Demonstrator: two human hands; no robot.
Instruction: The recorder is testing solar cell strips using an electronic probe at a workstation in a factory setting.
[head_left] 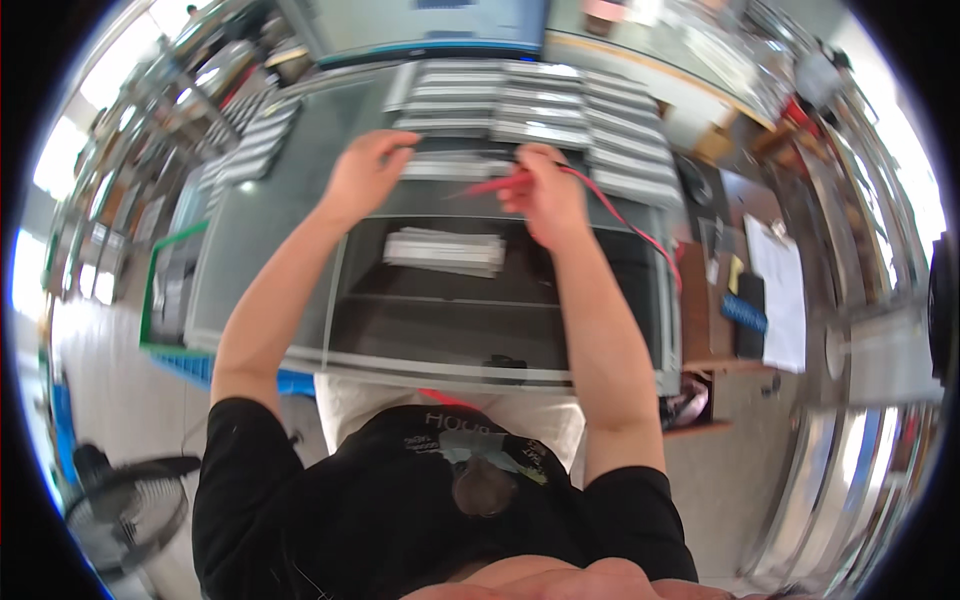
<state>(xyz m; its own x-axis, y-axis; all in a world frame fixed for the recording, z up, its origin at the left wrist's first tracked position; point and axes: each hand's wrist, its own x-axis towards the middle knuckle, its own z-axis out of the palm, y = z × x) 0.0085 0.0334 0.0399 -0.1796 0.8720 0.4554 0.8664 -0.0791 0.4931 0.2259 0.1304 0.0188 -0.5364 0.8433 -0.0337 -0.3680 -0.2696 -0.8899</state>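
Observation:
My right hand point(552, 200) is closed around a red test probe point(495, 185), which points left; a red cable point(625, 218) runs from it toward the table's right side. A flat, pale strip point(447, 165) lies between my hands. At its left end is my left hand point(365, 178), with thumb and forefinger apart and nothing visible between them. Nearer to me, a small stack of pale strips point(445, 252) rests on the dark glossy surface point(430, 325). Behind my hands, several rows of grey and white strips point(545, 100) lie side by side.
A screen point(430, 30) stands at the table's far edge. More strips point(262, 140) lie at the back left. Left of the table is a green-rimmed crate point(150, 300). To the right are a clipboard with paper point(782, 300) and a blue object point(743, 313). A fan point(125, 510) stands at lower left.

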